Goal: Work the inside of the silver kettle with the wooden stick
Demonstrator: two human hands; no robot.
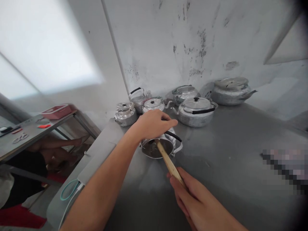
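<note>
A metal kettle (pixel 172 138) without a lid lies tilted on the grey table, its round opening facing me and its black-gripped handle to the right. My left hand (pixel 154 125) rests over the top of it, fingers wrapped round its upper side. In my right hand (pixel 190 195) is a wooden stick (pixel 168 163), held in a closed grip. The stick's far end reaches into the kettle's opening, where its tip is hidden.
Several other kettles stand behind, among them a lidded one (pixel 197 112) and a large one (pixel 231 91) at the right. A closed laptop (pixel 96 163) lies left. Beyond, a person's legs (pixel 57 149) show under another table holding a pink basket (pixel 56 111).
</note>
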